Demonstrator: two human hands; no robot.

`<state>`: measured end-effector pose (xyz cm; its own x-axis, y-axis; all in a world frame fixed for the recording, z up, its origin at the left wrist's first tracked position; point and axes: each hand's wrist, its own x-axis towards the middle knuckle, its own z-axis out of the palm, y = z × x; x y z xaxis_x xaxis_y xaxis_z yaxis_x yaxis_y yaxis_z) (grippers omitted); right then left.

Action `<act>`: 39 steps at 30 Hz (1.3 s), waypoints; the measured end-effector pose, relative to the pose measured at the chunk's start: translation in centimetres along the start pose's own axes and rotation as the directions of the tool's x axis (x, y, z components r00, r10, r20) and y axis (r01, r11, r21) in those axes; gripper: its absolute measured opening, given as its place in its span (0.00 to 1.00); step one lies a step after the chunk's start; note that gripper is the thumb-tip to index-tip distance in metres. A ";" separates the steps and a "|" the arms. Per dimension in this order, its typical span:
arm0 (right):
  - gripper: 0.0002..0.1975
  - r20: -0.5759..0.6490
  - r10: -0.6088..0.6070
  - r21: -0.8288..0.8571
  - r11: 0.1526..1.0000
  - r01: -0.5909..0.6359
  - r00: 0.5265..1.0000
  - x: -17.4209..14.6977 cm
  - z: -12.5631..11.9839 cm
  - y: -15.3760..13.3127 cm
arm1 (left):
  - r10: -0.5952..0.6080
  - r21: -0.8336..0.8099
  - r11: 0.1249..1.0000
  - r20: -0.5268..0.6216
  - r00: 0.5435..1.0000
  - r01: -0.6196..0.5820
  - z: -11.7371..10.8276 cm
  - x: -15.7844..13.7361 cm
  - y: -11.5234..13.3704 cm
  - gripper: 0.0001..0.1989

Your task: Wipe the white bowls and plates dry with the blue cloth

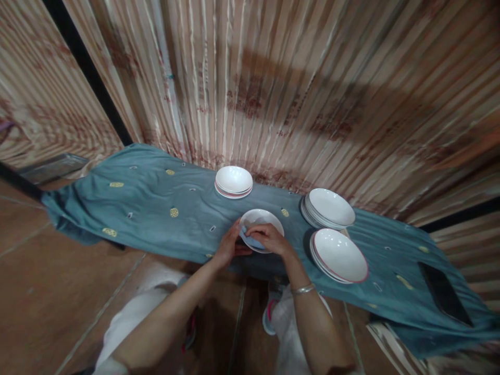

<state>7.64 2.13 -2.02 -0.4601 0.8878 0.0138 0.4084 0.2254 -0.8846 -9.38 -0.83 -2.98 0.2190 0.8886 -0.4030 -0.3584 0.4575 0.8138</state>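
A white bowl (pixel 269 219) is in front of me at the near edge of the cloth-covered table. My left hand (pixel 232 245) grips its left rim, fingers underneath and thumb near the top edge. Inside the bowl, my right hand (pixel 267 237) presses a light blue cloth (pixel 252 241) against the lower left of the inner wall. The fingers of that hand are closed on the cloth. Part of the bowl's inside is hidden behind the right hand.
Behind the bowl stands a small stack of bowls (pixel 234 179). To the right are a stack of white bowls (pixel 332 207) and a stack with a pink-rimmed top bowl (pixel 340 255). A black phone (pixel 445 293) lies at the far right of the green tablecloth (pixel 152 208). A pleated curtain (pixel 250 94) hangs behind.
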 end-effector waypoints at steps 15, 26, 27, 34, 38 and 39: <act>0.14 -0.097 0.268 -0.709 0.658 -0.255 0.959 -2.0 -0.3 -4.5 | -0.005 0.051 0.999 -0.030 1.000 0.006 0.2 -0.2 0.6 0.29; 0.17 -0.200 0.218 -0.776 0.560 -0.290 0.955 -1.1 0.8 -3.5 | -0.022 0.032 0.999 -0.032 0.999 0.023 0.1 0.0 0.3 0.31; 0.17 -0.200 0.202 -0.761 0.585 -0.282 0.959 -1.1 0.9 -3.2 | -0.020 0.031 0.999 -0.028 0.999 0.020 0.1 -0.1 0.2 0.31; 0.18 -0.194 0.108 -0.607 0.768 -0.205 0.975 -0.7 0.9 -0.8 | 0.008 0.044 0.999 -0.011 1.000 -0.008 -0.1 0.0 -0.1 0.29; 0.18 -0.192 0.100 -0.542 0.819 -0.191 0.976 -0.2 0.9 0.3 | 0.009 0.046 0.999 -0.015 1.000 -0.008 -0.2 0.3 -0.3 0.29; 0.18 -0.191 0.095 -0.526 0.830 -0.184 0.977 0.0 0.8 0.4 | 0.007 0.047 0.999 -0.015 1.000 -0.006 -0.2 0.3 -0.4 0.29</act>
<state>7.14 1.87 -2.75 -0.2597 0.9655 0.0186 0.8386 0.2350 -0.4913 -9.40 -0.72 -3.52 0.2029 0.8920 -0.4038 -0.3169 0.4500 0.8349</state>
